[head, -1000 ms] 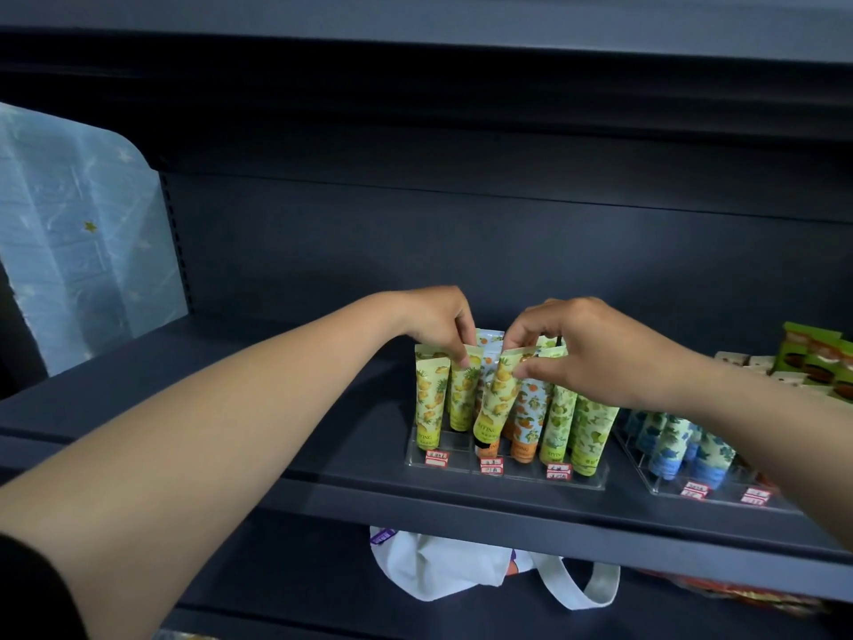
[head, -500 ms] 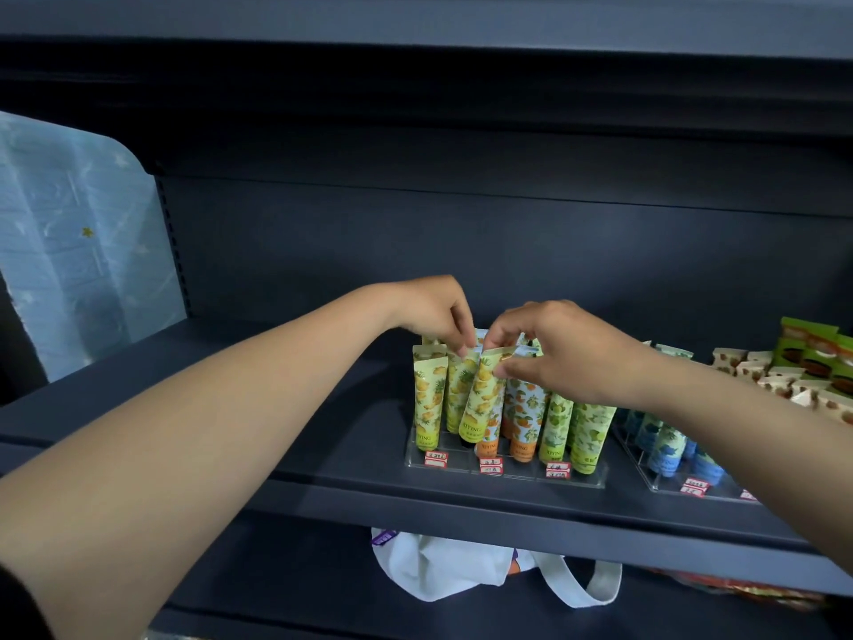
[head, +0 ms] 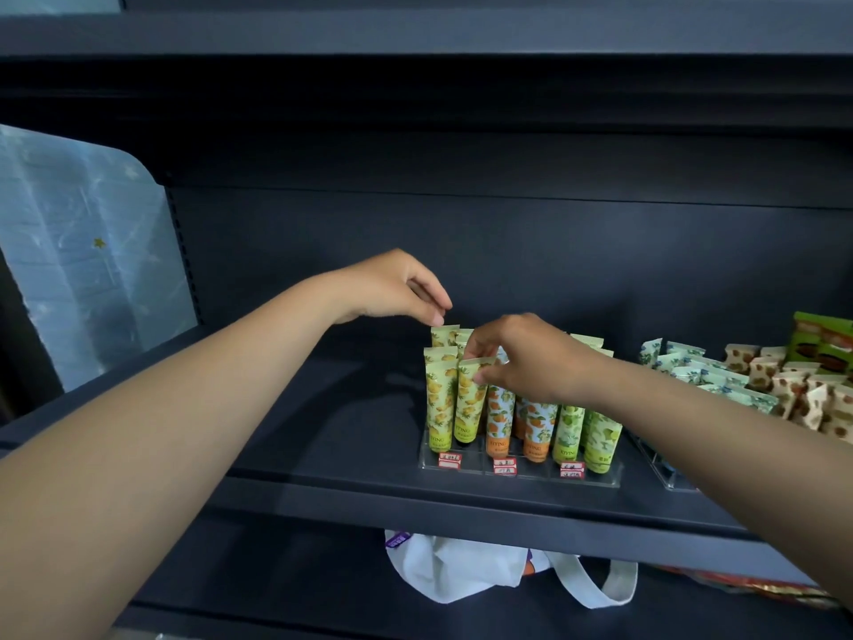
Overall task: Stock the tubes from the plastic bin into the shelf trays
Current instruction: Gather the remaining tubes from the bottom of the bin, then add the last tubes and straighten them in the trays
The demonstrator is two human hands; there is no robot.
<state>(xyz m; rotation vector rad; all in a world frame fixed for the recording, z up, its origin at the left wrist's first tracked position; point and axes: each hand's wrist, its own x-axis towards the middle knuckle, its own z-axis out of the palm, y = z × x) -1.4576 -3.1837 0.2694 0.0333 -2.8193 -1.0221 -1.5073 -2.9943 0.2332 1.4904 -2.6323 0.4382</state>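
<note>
Up on the dark shelf [head: 323, 436], the right hand [head: 531, 358] pinched the crimped top of a yellow tube [head: 468, 401] printed "ITYING", standing upright in the left lane of the clear tray [head: 521, 473]. Meanwhile the left hand [head: 392, 288] pinched the top of a rear yellow tube [head: 444, 335]. Red-and-white price tags [head: 504, 467] fronted the tray, their writing too small to read

Dark shelf [head: 323, 436] carries a clear tray [head: 517, 475] of upright tubes [head: 470, 399].
</note>
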